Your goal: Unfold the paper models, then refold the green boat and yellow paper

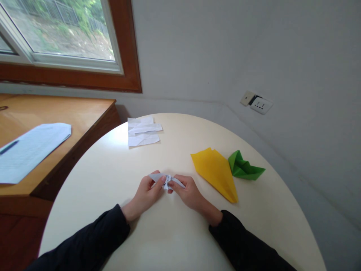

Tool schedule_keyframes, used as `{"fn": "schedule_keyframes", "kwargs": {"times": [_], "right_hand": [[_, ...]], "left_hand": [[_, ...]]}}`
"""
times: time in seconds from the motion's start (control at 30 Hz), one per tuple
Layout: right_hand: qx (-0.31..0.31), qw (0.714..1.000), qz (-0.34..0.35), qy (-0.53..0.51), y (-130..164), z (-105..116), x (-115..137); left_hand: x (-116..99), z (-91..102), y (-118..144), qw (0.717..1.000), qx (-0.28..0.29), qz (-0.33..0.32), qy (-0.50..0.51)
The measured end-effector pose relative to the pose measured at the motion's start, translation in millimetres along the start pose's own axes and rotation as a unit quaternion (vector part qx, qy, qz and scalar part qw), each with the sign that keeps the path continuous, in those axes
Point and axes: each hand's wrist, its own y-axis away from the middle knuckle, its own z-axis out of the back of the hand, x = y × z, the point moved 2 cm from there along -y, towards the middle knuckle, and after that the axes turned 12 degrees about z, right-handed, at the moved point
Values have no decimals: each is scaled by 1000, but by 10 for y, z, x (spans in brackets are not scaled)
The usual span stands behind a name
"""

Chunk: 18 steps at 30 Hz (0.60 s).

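Both hands working at centre of round cream table (175, 233), near front edge w/ sleeves in dark fabric. Left hand (146, 195) is pinching left part of small white folded paper (167, 179), fingers curled narrow around it, thumb on top. Right hand (189, 194) is gripping the right part of same paper, fingers also closed narrow on it, a pointed flap sticking out over the knuckles. Paper is being held just above or on tabletop, can't tell which; middle looks crumpled/bunched, pointed ends going out left and right. Exact fold shape too small to tell.

Rest: yellow folded paper (216, 171), pointed like a dart, is lying flat just right of right hand, near but apart. Green folded paper (244, 167) is sitting right beside the yellow one, touching or almost touching its upper edge. White creased sheets (142, 131) are lying at far-left side of table, well apart from hands. Wooden desk (56, 113) is standing to the left w/ printed sheet (28, 150) on it. Window (62, 30) w/ wood frame is showing upper left; wall socket (261, 104) on grey wall upper right.
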Motion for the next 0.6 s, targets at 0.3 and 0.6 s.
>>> {"fn": "schedule_keyframes", "kwargs": {"times": [0.3, 0.6], "right_hand": [[-4, 1000, -1, 1, -6, -3, 6], [-4, 1000, 3, 2, -2, -2, -35]], "left_hand": [[67, 10, -3, 1000, -27, 8, 12], [24, 19, -16, 997, -67, 24, 33]]}}
